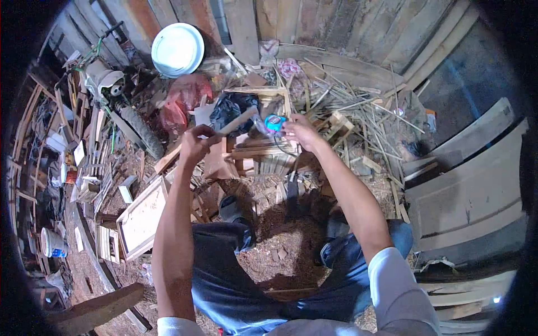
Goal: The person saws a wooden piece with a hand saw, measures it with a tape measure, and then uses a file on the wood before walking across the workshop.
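My left hand (197, 144) is closed, its fingertips pinching the near end of a short, flat, light-brown wood strip (238, 121). The strip points up and right, toward a blue tape measure (274, 123) with a dark round label. My right hand (302, 133) closes on the right side of that tape measure, and a dark strap hangs below it. Something shiny and see-through lies between the strip's far end and the tape measure; I cannot make out what it is. Beneath both hands stands a wooden frame or crate (258, 151) with a black plastic bag (232, 109) in it.
A white round basin (177, 50) leans on the plank wall. Red plastic bags (185, 101), a small motorbike (120, 101) and a white-panelled frame (144, 215) are at left. Thin sticks (364, 112) lie heaped at right, near large boards (465, 185). Wood shavings cover the floor.
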A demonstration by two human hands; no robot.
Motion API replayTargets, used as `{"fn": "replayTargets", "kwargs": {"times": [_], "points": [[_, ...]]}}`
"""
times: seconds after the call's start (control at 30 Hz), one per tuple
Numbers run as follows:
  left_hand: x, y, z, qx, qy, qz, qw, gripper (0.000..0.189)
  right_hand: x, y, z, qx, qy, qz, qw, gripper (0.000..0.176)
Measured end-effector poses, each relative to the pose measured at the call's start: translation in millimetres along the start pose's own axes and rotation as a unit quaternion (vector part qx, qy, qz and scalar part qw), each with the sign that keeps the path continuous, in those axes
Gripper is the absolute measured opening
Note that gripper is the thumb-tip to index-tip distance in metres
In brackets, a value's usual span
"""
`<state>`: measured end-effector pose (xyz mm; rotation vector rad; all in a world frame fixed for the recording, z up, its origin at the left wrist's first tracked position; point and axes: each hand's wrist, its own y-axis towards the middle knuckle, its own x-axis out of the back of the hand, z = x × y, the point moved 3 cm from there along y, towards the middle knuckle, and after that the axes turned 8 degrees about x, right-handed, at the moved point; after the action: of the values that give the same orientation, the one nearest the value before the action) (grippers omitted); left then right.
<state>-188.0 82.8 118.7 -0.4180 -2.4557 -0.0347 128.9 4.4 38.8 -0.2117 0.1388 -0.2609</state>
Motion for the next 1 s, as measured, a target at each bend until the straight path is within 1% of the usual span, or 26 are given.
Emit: {"fn": "replayTargets", "kwargs": {"times": [0.03, 0.07, 0.13, 0.17, 0.23, 0.27, 0.33, 0.37, 0.4, 0.43, 0.47, 0.5, 0.53, 0.57, 0.6, 0.63, 0.67, 0.7, 0.77, 0.8, 0.83, 0.87, 0.9, 0.93, 0.97, 1.0], "points": [[-14.1, -2.1, -9.0, -0.049, -0.019, 0.019, 0.998, 0.025, 9.9, -7.0, 2.8, 0.01, 0.039, -0.009, 0.999, 0.043], [-22.5, -14.6, -33.5, 0.01, -0.052, 0.066, 0.996, 0.024, 19.9, -14.4, 4.7, 0.012, 0.04, -0.015, 0.999, 0.043], [-52.8, -23.6, -50.7, -0.001, -0.056, 0.107, 0.993, 0.024, 44.5, -33.7, 6.7, 0.022, 0.075, -0.117, 0.99, 0.028], [-66.9, -26.5, -54.4, 0.043, 0.011, 0.102, 0.994, 0.026, 53.9, -47.7, 6.7, 0.024, 0.107, -0.145, 0.983, 0.013], [-97.9, -31.8, -52.5, -0.001, 0.049, 0.128, 0.991, 0.029, 81.8, -68.0, -18.1, 0.014, 0.157, -0.159, 0.975, 0.01], [-105.8, -51.2, -73.4, -0.025, 0.061, 0.137, 0.988, 0.029, 95.3, -77.6, -34.6, 0.003, 0.204, -0.167, 0.965, 0.007], [-153.3, -49.4, -40.5, -0.066, -0.017, 0.205, 0.976, 0.027, 114.4, -103.1, -72.4, -0.037, 0.243, -0.208, 0.947, 0.008], [-185.0, -41.5, -3.2, -0.079, -0.088, 0.204, 0.972, 0.025, 117.8, -116.9, -95.5, -0.047, 0.291, -0.208, 0.933, 0.01], [-192.4, -58.6, -7.9, -0.032, -0.071, 0.22, 0.972, 0.023, 118.0, -129.3, -117.9, -0.042, 0.274, -0.215, 0.937, 0.015], [-205.1, -70.9, -3.5, 0.013, -0.056, 0.228, 0.972, 0.023, 121.2, -135.7, -151.1, -0.12, 0.219, -0.201, 0.947, 0.019], [-214.9, -80.1, 3.1, 0.057, -0.041, 0.234, 0.97, 0.022, 109.2, -154.4, -162.0, -0.145, 0.256, -0.115, 0.949, 0.022], [-222.5, -88.5, 13.9, 0.073, -0.056, 0.238, 0.967, 0.021, 98.4, -169.5, -173.9, -0.197, 0.246, -0.155, 0.936, 0.021], [-231.5, -96.5, 28.9, 0.09, -0.071, 0.242, 0.964, 0.021, 99.4, -166.0, -212.8, -0.202, 0.229, -0.011, 0.952, 0.013], [-243.5, -96.2, 53.7, 0.098, -0.018, 0.223, 0.97, 0.023, 106.5, -149.5, -301.6, -0.138, 0.062, 0.002, 0.988, 0.013], [-247.5, -101.4, 68.6, 0.103, -0.016, 0.224, 0.969, 0.023, 99.2, -145.0, -311.9, -0.191, -0.172, -0.049, 0.965, 0.019], [-250.4, -106.0, 83.1, 0.135, -0.048, 0.22, 0.965, 0.023, 81.8, -145.6, -303.0, -0.17, -0.312, -0.032, 0.934, 0.024], [-252.0, -106.4, 94.2, 0.165, -0.079, 0.215, 0.959, 0.024, 64.9, -147.4, -291.5, -0.144, -0.446, -0.013, 0.883, 0.031], [-249.1, -106.4, 97.2, 0.146, -0.094, 0.224, 0.959, 0.024, 50.0, -149.0, -298.9, -0.148, -0.442, -0.011, 0.885, 0.031], [-247.8, -104.8, 95.7, 0.156, -0.088, 0.215, 0.96, 0.023, 22.1, -148.9, -303.8, -0.064, -0.452, -0.039, 0.889, 0.032], [-245.0, -104.4, 89.5, 0.161, -0.085, 0.205, 0.962, 0.022, 9.6, -150.6, -292.6, -0.066, -0.447, -0.036, 0.891, 0.032], [-241.8, -99.7, 80.7, 0.19, -0.019, 0.217, 0.957, 0.02, -1.7, -157.4, -270.6, -0.102, -0.446, -0.055, 0.888, 0.036], [-242.9, -96.3, 91.7, 0.158, -0.084, 0.228, 0.957, 0.022, -11.6, -161.9, -259.0, -0.139, -0.443, -0.074, 0.883, 0.041], [-243.6, -93.7, 96.4, 0.163, -0.07, 0.226, 0.958, 0.023, -19.6, -160.1, -282.2, -0.14, -0.437, -0.071, 0.886, 0.041], [-247.2, -90.2, 98.2, 0.166, -0.058, 0.223, 0.959, 0.024, -24.8, -157.2, -299.4, -0.112, -0.501, -0.113, 0.851, 0.04], [-238.6, -93.0, 78.0, 0.163, -0.034, 0.217, 0.962, 0.024, -26.1, -150.3, -319.5, -0.081, -0.562, -0.155, 0.808, 0.04], [-240.0, -93.9, 79.4, 0.128, -0.061, 0.221, 0.965, 0.024, -22.0, -142.8, -334.2, -0.08, -0.56, -0.157, 0.81, 0.04]]}}
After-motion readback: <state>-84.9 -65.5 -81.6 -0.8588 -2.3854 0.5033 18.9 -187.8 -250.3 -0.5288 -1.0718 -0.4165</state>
